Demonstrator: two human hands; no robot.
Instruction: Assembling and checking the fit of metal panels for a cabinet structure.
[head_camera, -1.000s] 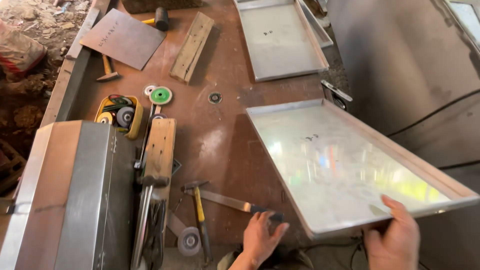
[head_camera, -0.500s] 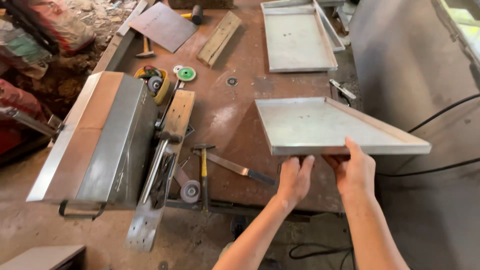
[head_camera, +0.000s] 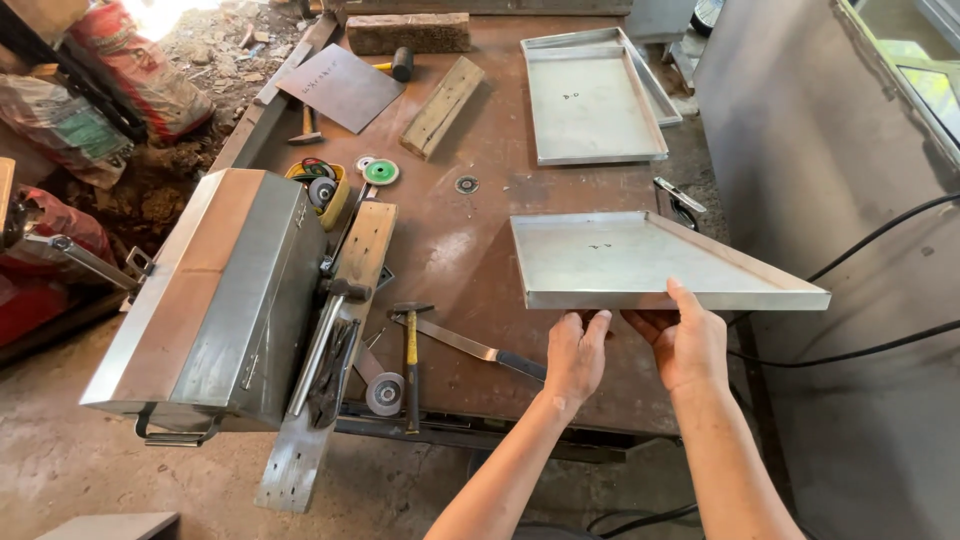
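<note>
I hold a shallow sheet-metal tray (head_camera: 640, 262) level above the near right part of a rusty brown workbench (head_camera: 470, 250). My left hand (head_camera: 576, 357) supports the tray's near rim from below, fingers up against it. Beside it, my right hand (head_camera: 687, 340) grips the same rim, thumb on the front edge and fingers underneath. The tray's near right corner reaches out past the bench's right edge. A dark mark sits on the tray's floor.
A second metal tray (head_camera: 592, 100) lies at the back of the bench. A grey metal box (head_camera: 215, 295) overhangs the left side. Hammer (head_camera: 410, 352), flat blade (head_camera: 470, 347), wood blocks (head_camera: 441, 105), grinder discs (head_camera: 380, 172) and a dark plate (head_camera: 340, 87) lie around. Cables (head_camera: 860, 350) run on the right.
The tray has swung from tilted towards me to level and has moved away from me. Both hands now reach up to its near rim, and my view has pulled back from the bench.
</note>
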